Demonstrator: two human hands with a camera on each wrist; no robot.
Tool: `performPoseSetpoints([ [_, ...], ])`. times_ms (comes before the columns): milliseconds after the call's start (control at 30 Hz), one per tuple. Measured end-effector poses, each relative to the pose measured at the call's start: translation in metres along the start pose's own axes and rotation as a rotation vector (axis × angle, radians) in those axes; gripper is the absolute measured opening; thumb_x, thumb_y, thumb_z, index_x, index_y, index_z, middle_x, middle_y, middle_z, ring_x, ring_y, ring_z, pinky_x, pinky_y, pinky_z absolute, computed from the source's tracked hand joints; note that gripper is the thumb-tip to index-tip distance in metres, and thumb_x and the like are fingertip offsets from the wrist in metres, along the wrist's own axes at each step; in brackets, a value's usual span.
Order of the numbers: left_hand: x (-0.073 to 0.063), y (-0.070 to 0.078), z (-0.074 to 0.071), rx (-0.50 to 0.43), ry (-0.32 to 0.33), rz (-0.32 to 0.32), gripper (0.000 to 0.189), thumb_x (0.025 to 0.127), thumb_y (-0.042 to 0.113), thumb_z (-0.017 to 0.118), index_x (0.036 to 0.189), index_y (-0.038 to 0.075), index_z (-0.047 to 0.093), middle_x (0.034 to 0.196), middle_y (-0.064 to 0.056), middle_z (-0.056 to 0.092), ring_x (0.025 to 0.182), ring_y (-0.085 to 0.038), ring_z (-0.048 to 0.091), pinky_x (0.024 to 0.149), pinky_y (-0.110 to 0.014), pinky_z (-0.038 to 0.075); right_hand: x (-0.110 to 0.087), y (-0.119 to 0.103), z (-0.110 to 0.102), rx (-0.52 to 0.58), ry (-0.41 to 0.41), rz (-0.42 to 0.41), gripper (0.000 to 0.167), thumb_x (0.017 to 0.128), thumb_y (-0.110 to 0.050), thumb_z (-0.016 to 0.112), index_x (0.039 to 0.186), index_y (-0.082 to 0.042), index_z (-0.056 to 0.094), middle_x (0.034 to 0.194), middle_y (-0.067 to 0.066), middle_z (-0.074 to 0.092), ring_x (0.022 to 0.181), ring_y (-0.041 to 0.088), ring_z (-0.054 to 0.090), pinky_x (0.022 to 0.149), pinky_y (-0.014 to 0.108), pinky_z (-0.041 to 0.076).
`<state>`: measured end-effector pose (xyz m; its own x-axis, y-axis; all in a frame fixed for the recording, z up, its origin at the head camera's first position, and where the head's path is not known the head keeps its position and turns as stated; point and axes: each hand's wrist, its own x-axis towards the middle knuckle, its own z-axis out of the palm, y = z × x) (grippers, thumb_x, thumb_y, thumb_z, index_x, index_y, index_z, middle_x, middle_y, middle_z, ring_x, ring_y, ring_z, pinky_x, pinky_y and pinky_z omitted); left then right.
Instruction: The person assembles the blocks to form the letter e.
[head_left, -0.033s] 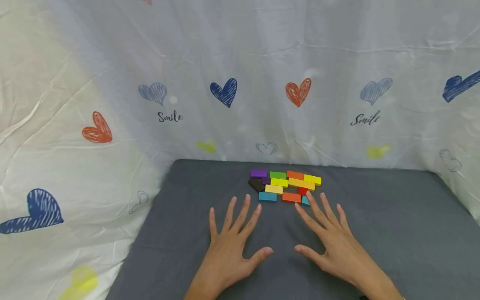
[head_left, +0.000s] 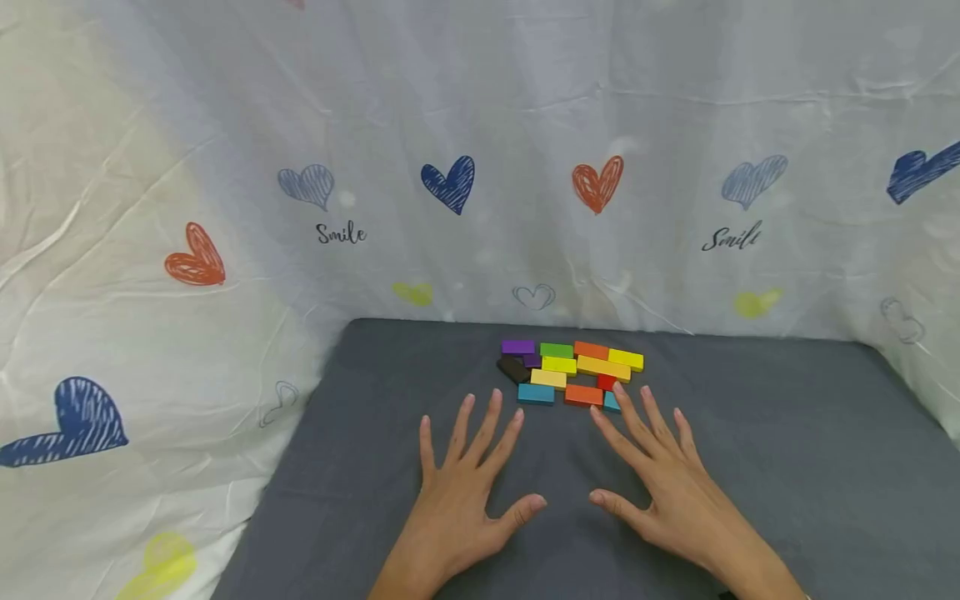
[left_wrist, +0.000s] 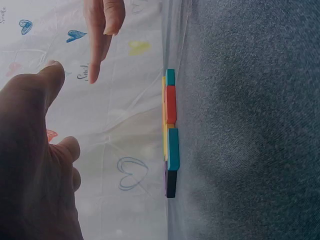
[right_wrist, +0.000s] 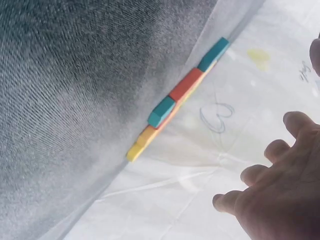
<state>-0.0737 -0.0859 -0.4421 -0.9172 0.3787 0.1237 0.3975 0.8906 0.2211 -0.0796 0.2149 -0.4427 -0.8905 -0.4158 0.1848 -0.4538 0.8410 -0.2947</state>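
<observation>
Head view — left hand (head_left: 459,500), right hand (head_left: 671,487), fingers (head_left: 506,444) spread loose, near colored blocks (head_left: 561,365), cloth (head_left: 525,242) reading "Smile" (head_left: 341,233) — 2 times

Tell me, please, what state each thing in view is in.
Left hand: fingers spread, holding nothing
Right hand: fingers spread, holding nothing
Coloured rectangular blocks: lying clustered together
Dark oblong block: lying slanted
White heart-printed curtain: hanging, creased
Grey table cloth: spread under blocks

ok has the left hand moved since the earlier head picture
No, not visibly: in the head view, the left hand sits at the same spot relative to the left edge of the grey table.
</observation>
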Motion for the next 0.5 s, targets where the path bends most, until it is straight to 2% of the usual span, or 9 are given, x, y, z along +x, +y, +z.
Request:
performPoseSetpoints([
  [167,0.001,0.000,0.000,-0.013,0.014,0.023,0.090,0.096,0.088,0.026,0.170,0.041,0.005,0.177,0.011,-0.009,0.162,-0.022,-0.019,0.119,-0.069,-0.021,0.001,0.000,0.001,0.006,0.015,-0.009,0.096,0.094,-0.067,0.068,0.170,-0.034,0.022,0.179,-0.002,-0.002,0.163,0.040,-0.001,0.125,0.064,-0.011],
  [267,0.004,-0.001,-0.002,-0.031,0.039,0.054,0.089,0.099,0.084,0.029,0.170,0.037,0.006,0.178,0.010,-0.005,0.163,-0.019,-0.014,0.124,-0.065,-0.013,0.003,0.001,0.000,0.032,0.039,-0.002,0.092,0.095,-0.061,0.071,0.170,-0.032,0.026,0.177,0.001,0.014,0.163,0.038,0.009,0.128,0.062,-0.005],
  [333,0.009,-0.003,-0.006,-0.035,0.057,0.079,0.087,0.101,0.080,0.032,0.171,0.033,0.008,0.178,0.009,-0.001,0.164,-0.017,-0.008,0.128,-0.061,-0.002,0.007,0.003,-0.002,0.060,0.068,0.010,0.087,0.096,-0.053,0.075,0.168,-0.028,0.034,0.172,0.003,0.032,0.161,0.037,0.021,0.128,0.062,0.007],
  [400,0.016,-0.005,-0.010,-0.071,0.090,0.108,0.084,0.104,0.073,0.041,0.171,0.026,0.018,0.177,0.007,0.008,0.164,-0.017,0.004,0.129,-0.057,0.015,0.012,0.006,-0.004,0.081,0.129,0.023,0.076,0.096,-0.043,0.079,0.162,-0.023,0.047,0.160,0.009,0.051,0.151,0.038,0.043,0.123,0.062,0.029],
  [433,0.020,-0.005,-0.012,-0.096,0.111,0.117,0.082,0.105,0.069,0.045,0.170,0.024,0.024,0.176,0.006,0.015,0.163,-0.017,0.012,0.127,-0.054,0.024,0.015,0.008,-0.006,0.084,0.162,0.026,0.070,0.095,-0.038,0.081,0.158,-0.020,0.054,0.149,0.011,0.062,0.137,0.035,0.059,0.113,0.057,0.044],
  [467,0.025,-0.006,-0.014,-0.126,0.127,0.119,0.078,0.106,0.064,0.050,0.169,0.023,0.030,0.175,0.005,0.022,0.162,-0.017,0.020,0.124,-0.052,0.032,0.019,0.010,-0.008,0.089,0.193,0.027,0.064,0.095,-0.032,0.082,0.153,-0.017,0.060,0.139,0.011,0.069,0.121,0.031,0.069,0.100,0.053,0.054],
  [500,0.031,-0.006,-0.016,-0.162,0.146,0.120,0.073,0.106,0.059,0.055,0.166,0.022,0.037,0.173,0.004,0.030,0.159,-0.017,0.029,0.120,-0.051,0.039,0.023,0.013,-0.009,0.089,0.231,0.025,0.057,0.095,-0.028,0.083,0.147,-0.015,0.065,0.129,0.012,0.074,0.103,0.026,0.075,0.086,0.048,0.059],
])
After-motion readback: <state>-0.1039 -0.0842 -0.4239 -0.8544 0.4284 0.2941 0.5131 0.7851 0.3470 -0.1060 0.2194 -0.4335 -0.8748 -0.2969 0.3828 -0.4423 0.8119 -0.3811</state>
